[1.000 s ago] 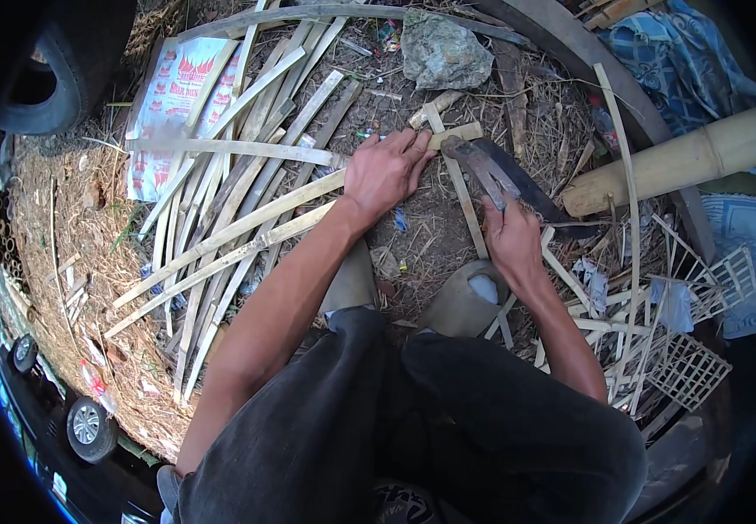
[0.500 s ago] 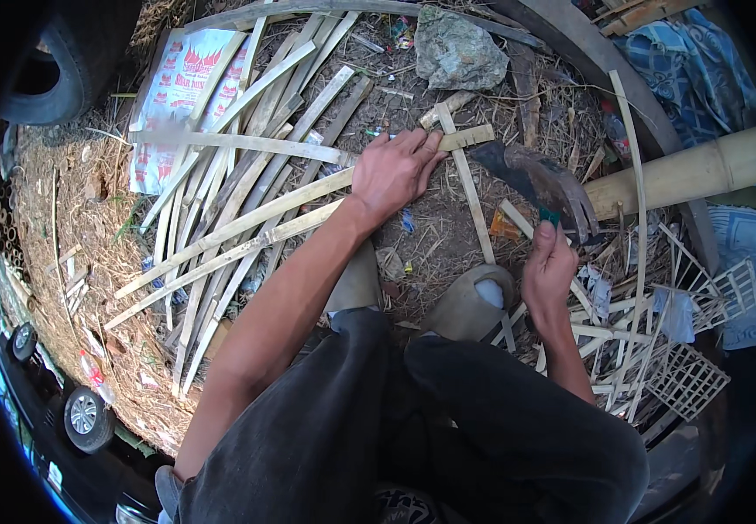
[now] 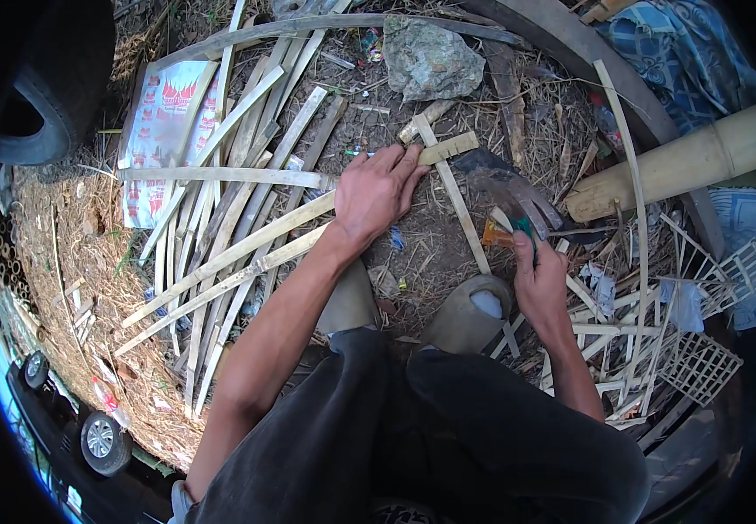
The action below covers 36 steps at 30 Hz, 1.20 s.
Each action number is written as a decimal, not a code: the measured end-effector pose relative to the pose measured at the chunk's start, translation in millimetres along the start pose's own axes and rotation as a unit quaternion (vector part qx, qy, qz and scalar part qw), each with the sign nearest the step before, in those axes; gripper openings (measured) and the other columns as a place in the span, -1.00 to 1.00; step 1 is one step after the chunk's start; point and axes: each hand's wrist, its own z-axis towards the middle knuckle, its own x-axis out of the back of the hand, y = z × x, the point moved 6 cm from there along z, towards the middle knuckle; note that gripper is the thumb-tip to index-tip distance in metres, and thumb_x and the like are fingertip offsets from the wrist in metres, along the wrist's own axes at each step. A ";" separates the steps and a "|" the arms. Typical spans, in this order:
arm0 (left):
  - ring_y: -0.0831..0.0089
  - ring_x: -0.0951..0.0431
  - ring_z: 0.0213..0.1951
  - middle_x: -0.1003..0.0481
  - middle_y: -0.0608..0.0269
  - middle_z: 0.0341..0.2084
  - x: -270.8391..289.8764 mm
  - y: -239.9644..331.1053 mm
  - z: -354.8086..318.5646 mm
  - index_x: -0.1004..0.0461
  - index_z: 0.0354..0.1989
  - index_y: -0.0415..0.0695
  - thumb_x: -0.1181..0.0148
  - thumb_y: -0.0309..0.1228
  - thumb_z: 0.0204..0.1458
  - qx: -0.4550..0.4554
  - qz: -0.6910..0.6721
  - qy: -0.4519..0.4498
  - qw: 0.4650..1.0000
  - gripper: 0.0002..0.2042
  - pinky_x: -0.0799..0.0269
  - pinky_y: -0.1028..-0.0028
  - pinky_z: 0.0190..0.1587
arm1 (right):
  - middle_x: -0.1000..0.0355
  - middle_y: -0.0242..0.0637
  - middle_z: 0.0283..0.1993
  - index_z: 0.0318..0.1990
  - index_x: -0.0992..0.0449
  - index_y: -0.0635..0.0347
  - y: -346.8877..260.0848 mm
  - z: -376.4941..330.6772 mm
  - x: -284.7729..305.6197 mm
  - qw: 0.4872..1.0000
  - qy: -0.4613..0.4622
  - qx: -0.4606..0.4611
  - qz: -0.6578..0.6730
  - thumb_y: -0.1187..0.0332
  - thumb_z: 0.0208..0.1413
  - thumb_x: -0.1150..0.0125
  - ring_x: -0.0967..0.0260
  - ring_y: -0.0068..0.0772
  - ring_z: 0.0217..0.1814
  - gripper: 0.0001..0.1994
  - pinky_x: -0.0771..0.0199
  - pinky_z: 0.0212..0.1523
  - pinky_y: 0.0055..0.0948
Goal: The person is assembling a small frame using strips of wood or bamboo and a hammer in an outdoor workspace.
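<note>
Left hand (image 3: 378, 196) presses bamboo strips (image 3: 247, 249); right hand (image 3: 539, 281) grips green-handled tool (image 3: 522, 229); rock (image 3: 430, 57) beyond.

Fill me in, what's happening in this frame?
A person crouches on straw-strewn ground working with split bamboo. The left hand presses down on the ends of long bamboo strips that fan out to the person's left. The right hand grips a small tool with a green and orange handle beside a dark machete blade. A thick bamboo pole and woven bamboo lattice pieces lie to the right.
</note>
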 end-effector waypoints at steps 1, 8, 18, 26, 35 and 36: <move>0.29 -0.56 -0.40 -0.50 0.25 -0.41 0.5 0.2 1.8 -0.62 0.04 -0.11 -0.29 -0.24 0.20 0.002 -0.002 0.004 1.000 -0.69 -0.41 0.31 -0.34 | -0.40 0.13 -0.58 -0.11 -0.53 0.40 2.6 0.2 1.9 1.000 0.007 -0.010 0.008 0.05 0.44 -0.07 -0.41 0.19 -0.56 -0.55 -0.37 -0.44 -0.10; 0.26 -0.55 -0.42 -0.52 0.25 -0.41 3.3 3.8 2.7 -0.64 0.01 -0.11 -0.31 -0.24 0.18 0.019 0.003 0.003 1.000 -0.70 -0.39 0.31 -0.33 | -0.36 0.09 -0.61 -0.12 -0.52 0.40 19.4 -0.9 5.4 0.999 0.010 -0.029 0.015 0.02 0.46 -0.02 -0.38 0.12 -0.59 -0.52 -0.35 -0.45 -0.13; 0.36 -0.50 -0.31 -0.49 0.34 -0.43 1.7 1.9 -1.6 -0.67 0.03 -0.06 -0.31 -0.19 0.17 0.029 0.053 -0.013 0.998 -0.68 -0.33 0.29 -0.26 | -0.44 0.15 -0.54 -0.10 -0.50 0.43 -22.8 8.0 -8.2 0.999 0.008 0.033 0.043 0.07 0.45 -0.05 -0.50 0.22 -0.49 -0.54 -0.41 -0.43 -0.07; 0.37 -0.53 -0.29 -0.50 0.34 -0.42 0.8 3.5 -1.3 -0.67 -0.01 -0.02 -0.27 -0.18 0.18 0.036 0.036 0.003 0.999 -0.70 -0.33 0.30 -0.24 | -0.45 0.19 -0.47 -0.07 -0.51 0.43 -43.0 17.7 -29.1 0.996 0.040 0.077 0.000 0.16 0.48 -0.01 -0.44 0.31 -0.46 -0.61 -0.37 -0.43 -0.10; 0.37 -0.52 -0.31 -0.50 0.34 -0.43 0.7 3.6 0.2 -0.66 0.02 -0.03 -0.27 -0.17 0.19 0.033 0.020 0.012 0.999 -0.69 -0.33 0.30 -0.26 | -0.16 -0.19 -0.63 -0.23 -0.43 0.44 -60.4 37.9 -31.4 0.993 0.058 0.092 -0.035 0.05 0.54 0.14 -0.20 -0.46 -0.56 -0.48 -0.25 -0.48 -0.23; 0.37 -0.51 -0.34 -0.49 0.34 -0.45 0.5 0.8 -0.8 -0.66 0.02 -0.03 -0.29 -0.17 0.18 0.034 0.020 0.009 0.999 -0.69 -0.33 0.30 -0.28 | -0.30 -0.04 -0.61 -0.14 -0.46 0.44 -74.7 39.1 -9.7 0.994 0.073 0.080 -0.012 0.10 0.52 0.09 -0.33 -0.10 -0.55 -0.54 -0.31 -0.48 -0.16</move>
